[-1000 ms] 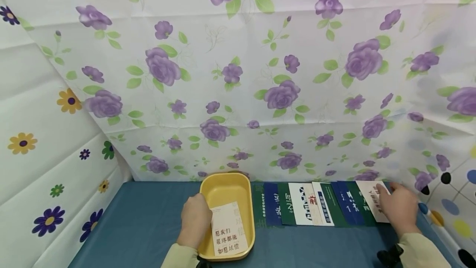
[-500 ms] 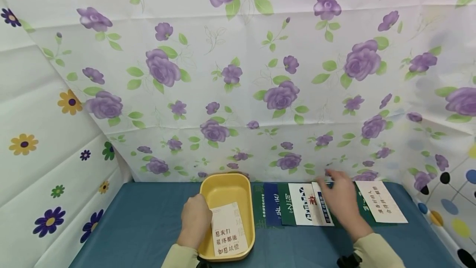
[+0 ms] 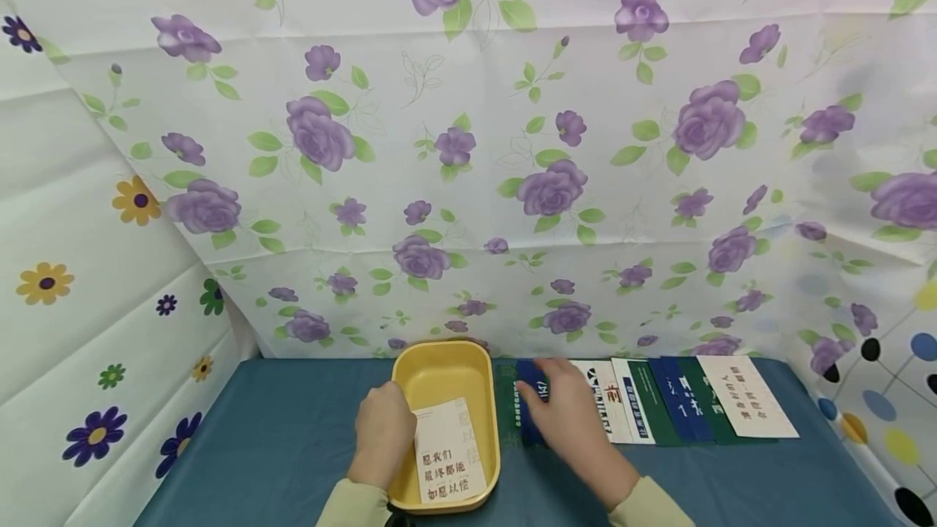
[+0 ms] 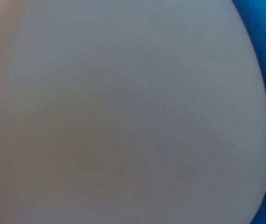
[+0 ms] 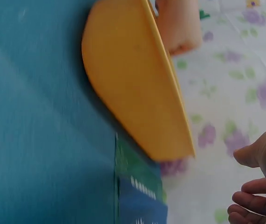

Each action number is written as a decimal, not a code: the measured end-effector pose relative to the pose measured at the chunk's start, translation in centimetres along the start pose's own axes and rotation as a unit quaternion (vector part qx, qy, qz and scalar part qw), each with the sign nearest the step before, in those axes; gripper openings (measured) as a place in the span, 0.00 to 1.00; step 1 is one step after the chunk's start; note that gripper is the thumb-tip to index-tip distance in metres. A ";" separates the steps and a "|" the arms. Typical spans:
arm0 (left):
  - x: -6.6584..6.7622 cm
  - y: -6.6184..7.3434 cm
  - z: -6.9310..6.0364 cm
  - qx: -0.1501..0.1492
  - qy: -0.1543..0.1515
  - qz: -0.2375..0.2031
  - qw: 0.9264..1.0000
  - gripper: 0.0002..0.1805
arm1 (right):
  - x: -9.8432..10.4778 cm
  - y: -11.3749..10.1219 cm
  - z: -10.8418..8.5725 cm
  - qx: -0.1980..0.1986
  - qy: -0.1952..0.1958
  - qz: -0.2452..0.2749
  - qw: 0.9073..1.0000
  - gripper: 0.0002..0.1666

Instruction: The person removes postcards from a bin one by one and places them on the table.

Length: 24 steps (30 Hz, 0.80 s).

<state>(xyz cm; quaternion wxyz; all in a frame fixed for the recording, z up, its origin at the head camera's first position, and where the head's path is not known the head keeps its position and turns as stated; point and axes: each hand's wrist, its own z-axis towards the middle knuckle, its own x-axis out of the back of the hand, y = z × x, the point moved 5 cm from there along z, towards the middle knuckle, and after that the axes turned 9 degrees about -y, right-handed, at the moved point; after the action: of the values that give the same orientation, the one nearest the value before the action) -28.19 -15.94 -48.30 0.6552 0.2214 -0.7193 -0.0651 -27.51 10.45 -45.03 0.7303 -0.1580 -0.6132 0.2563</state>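
Note:
At the left rim of a yellow plastic tray (image 3: 443, 352), my left hand (image 3: 383, 435) grips with curled fingers. A white card (image 3: 450, 454) with dark lettering lies in the tray. My right hand (image 3: 574, 421) is over the left part of a row of overlapping cards, thumb apart from the fingers, holding nothing. In the right wrist view its fingers hang above the cards. The row has a dark green card (image 3: 507, 397) at the left end, a blue card (image 3: 533, 429) partly under the hand, and a white card (image 3: 750, 397) at the right end. Skin fills the left wrist view.
Dark blue cloth (image 3: 307, 405) covers the table. A flowered sheet (image 3: 468, 145) rises behind it, and another floral sheet (image 3: 110, 307) stands at the left. A dotted sheet (image 3: 893, 405) borders the right side.
My right hand has moved left along the row, from the white card at the right end to the blue card near the tray. The left hand has stayed at the tray's rim.

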 end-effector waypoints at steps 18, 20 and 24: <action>0.1 0.1 -0.1 -0.003 -0.006 -0.001 1.000 0.03 | -6.3 -7.4 -1.8 0.069 -0.091 -0.048 0.992 0.30; 0.1 0.1 -0.1 -0.005 -0.004 0.000 1.000 0.03 | -6.9 -7.8 -1.9 0.066 -0.113 -0.053 0.990 0.31; 0.1 0.1 -0.1 -0.002 -0.004 0.003 1.000 0.03 | -8.1 -8.4 -2.0 0.057 -0.162 -0.069 0.983 0.34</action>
<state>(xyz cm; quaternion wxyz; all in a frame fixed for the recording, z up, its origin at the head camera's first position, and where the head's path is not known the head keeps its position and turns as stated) -28.14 -15.88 -48.14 0.6528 0.2177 -0.7226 -0.0654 -25.00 -0.89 -47.48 0.6447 -0.0300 -0.7176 0.2618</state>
